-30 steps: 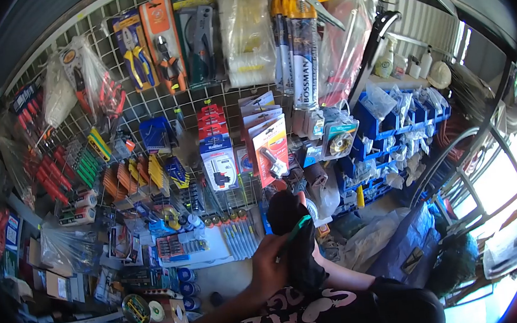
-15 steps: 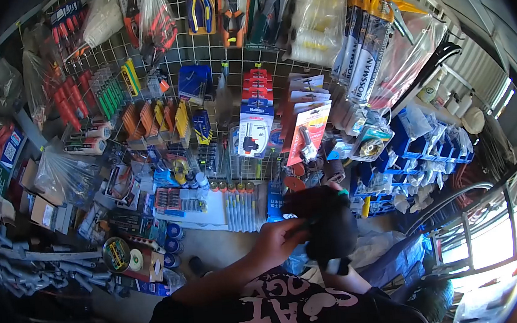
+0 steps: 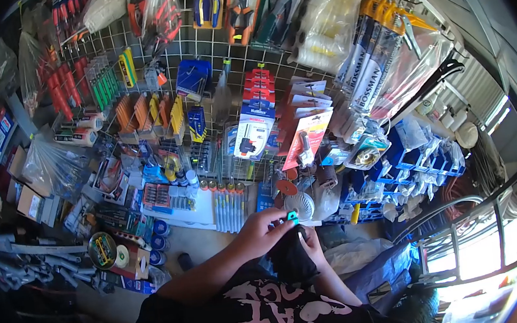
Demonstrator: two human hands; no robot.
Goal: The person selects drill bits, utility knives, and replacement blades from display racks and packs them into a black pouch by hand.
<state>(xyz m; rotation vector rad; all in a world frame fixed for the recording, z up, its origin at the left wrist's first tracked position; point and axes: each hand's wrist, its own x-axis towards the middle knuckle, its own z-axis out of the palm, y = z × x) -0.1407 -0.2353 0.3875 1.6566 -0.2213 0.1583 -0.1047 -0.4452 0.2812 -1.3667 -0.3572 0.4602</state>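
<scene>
A dark cloth-like item (image 3: 293, 258) hangs between my hands in front of my chest, above the printed black shirt (image 3: 284, 310). My left hand (image 3: 268, 229) pinches a small green piece (image 3: 292, 217) at the item's top edge, with thumb and fingers pressed together. On the item's right side, my right hand (image 3: 310, 241) grips its upper edge, and part of that hand is behind the dark material. What the dark item is exactly cannot be made out.
A wire grid (image 3: 199, 46) ahead carries packaged tools, including Bossman packs (image 3: 365, 81) and a red-orange card (image 3: 308, 137). Blue bins (image 3: 417, 147) stand at the right. Grey pipe fittings (image 3: 27, 258) lie at the lower left, near round tins (image 3: 102, 249). A metal frame (image 3: 456, 239) is at the right.
The dark item has dropped lower and now hangs down between my hands, its green piece showing. Both hands have moved closer together. The view has shifted, so the rack appears farther right than at first.
</scene>
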